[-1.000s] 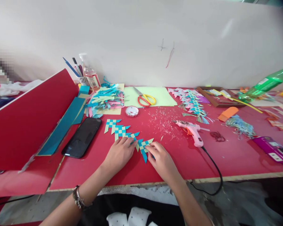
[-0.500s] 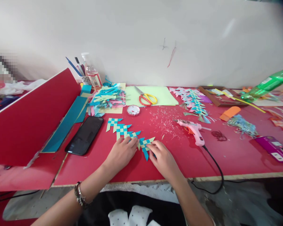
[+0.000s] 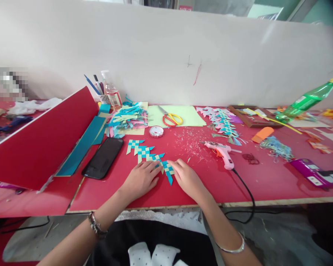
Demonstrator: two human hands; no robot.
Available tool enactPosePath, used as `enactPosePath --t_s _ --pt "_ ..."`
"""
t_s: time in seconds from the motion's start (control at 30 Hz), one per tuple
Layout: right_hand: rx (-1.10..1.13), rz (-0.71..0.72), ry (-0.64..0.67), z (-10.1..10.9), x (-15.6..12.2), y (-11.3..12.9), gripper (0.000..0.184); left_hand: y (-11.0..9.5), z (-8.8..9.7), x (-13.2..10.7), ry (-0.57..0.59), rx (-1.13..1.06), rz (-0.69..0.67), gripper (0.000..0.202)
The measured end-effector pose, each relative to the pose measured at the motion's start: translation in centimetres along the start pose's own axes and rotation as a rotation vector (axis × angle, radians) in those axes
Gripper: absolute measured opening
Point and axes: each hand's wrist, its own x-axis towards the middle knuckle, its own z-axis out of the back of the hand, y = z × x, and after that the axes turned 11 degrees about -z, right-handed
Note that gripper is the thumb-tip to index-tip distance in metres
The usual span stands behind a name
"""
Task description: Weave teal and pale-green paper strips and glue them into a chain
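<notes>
A chain of woven paper pieces [image 3: 144,151] in blue and pale green lies on the red table [image 3: 266,181], running from upper left to lower right. My left hand [image 3: 141,179] rests flat on the chain's lower part, fingers stretched forward. My right hand [image 3: 186,178] lies beside it, fingers pressing on the last woven piece [image 3: 168,170], whose blue tip points down between the hands. Both hands hold the paper down against the table.
A black phone [image 3: 103,158] lies left of the hands. A pink glue gun [image 3: 221,152] with a black cord lies to the right. Scissors [image 3: 170,118] on green paper, a pile of paper strips [image 3: 126,117], more woven pieces [image 3: 223,123], a green bottle [image 3: 305,100] and a red board [image 3: 41,142] surround the work.
The right hand has slid left over the last woven piece, covering its pale green tip. The camera has tilted up a little. The left hand stays on the chain.
</notes>
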Motion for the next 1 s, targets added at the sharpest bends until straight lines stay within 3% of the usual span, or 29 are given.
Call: enactPosePath --t_s 0.4,0.6,0.73,0.87,1.0 --pt "-0.215 0.013 -0.013 -0.6 0.5 0.2 0.036 0.0 0.6 0.8 0.044 0.074 -0.026 0.036" --pt "-0.159 0.023 0.027 -0.2 0.9 0.0 0.036 -0.2 0.2 0.6 0.028 0.070 -0.004 0.040" --pt "0.024 0.043 0.000 -0.5 1.0 -0.7 0.036 -0.2 -0.5 -0.1 -0.057 -0.005 0.010 0.039" --pt "0.221 0.042 -0.142 -0.9 0.7 -1.3 0.035 -0.4 -0.9 -0.4 -0.173 -0.074 0.096 0.035" --pt "0.293 -0.061 -0.271 -0.7 0.0 -1.7 0.031 0.6 -0.6 -0.5 -0.345 -0.139 0.250 0.031"
